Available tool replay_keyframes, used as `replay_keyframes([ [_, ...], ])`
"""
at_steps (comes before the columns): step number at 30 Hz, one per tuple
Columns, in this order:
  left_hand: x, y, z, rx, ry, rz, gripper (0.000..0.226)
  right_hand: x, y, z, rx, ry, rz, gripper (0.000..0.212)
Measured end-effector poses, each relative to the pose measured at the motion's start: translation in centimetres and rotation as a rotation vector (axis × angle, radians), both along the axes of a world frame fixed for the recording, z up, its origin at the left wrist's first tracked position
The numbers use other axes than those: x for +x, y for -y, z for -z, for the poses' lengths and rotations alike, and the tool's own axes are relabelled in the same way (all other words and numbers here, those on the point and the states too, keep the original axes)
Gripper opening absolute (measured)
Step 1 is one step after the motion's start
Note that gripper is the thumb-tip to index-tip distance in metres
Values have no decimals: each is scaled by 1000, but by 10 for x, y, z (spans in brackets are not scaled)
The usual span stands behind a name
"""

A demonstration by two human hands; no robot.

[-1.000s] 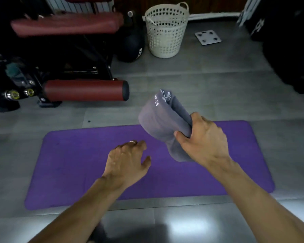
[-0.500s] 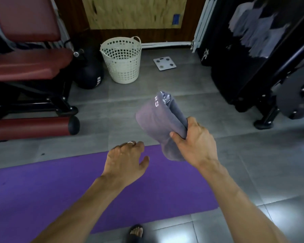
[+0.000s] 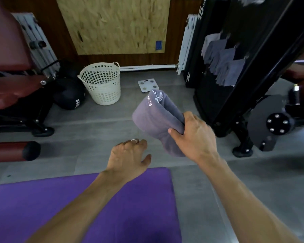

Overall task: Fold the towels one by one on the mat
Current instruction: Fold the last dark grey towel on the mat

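The right hand [image 3: 193, 137] pinches a folded grey towel [image 3: 154, 118] in its grip, holding it in the air above the grey floor [image 3: 98, 137], beyond the purple mat [image 3: 42, 199]. The left hand [image 3: 128, 158] hangs loosely spread, holding nothing, near the mat's far edge.

Right hand [image 3: 193, 137] gripping folded towel [image 3: 154, 118], holding it up over floor beyond mat's [image 3: 42, 204] far right corner. Left hand [image 3: 128, 156] hovering left of towel, just past mat's far edge, holding nothing. Basket [image 3: 102, 85] standing farther back and left, against wall. Scale [image 3: 146, 85] lying right of basket, behind towel. Ball [image 3: 69, 98] sitting left of basket, touching it. Bench [image 3: 12, 88] occupying far left. Rack [image 3: 235, 67] standing at right, more towels [image 3: 223, 62] hanging on it.
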State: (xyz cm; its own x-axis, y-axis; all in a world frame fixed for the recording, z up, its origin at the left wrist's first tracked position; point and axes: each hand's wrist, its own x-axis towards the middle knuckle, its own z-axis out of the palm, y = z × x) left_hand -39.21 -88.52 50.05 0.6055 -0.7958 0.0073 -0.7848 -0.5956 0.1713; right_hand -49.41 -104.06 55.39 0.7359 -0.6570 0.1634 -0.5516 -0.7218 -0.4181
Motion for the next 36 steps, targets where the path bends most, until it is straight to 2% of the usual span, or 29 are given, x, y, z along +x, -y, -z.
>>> replay_keyframes([
  [5, -49, 96, -19, -15, -27, -38, 38, -36, 102, -20, -25, 6, -30, 37],
  [10, -51, 187, -31, -46, -17, -49, 39, -43, 199, -25, -43, 4, -50, 37],
  [20, 33, 394, -36, -120, -15, -26, 36, 3, 418, -40, -131, 49, -30, 34],
  [24, 74, 464, -66, -258, -6, -38, 34, 27, 490, -57, -113, 48, -67, 31],
  [27, 108, 512, -92, -457, -117, -15, 50, 46, 538, -72, -88, 40, -151, 30],
  [29, 130, 544, -111, -531, -290, 106, 73, 62, 569, -80, -83, 41, -237, 30],
  [30, 139, 559, -119, -524, -358, 192, 77, 71, 584, -83, -77, 43, -283, 29],
  [32, 155, 590, -130, -453, -386, 348, 72, 87, 616, -86, -29, 43, -357, 26],
  [34, 170, 620, -136, -401, -294, 455, 51, 101, 645, -90, 37, 43, -365, 27],
  [36, 184, 649, -145, -436, -277, 495, 33, 112, 672, -97, 163, 44, -347, 34],
])
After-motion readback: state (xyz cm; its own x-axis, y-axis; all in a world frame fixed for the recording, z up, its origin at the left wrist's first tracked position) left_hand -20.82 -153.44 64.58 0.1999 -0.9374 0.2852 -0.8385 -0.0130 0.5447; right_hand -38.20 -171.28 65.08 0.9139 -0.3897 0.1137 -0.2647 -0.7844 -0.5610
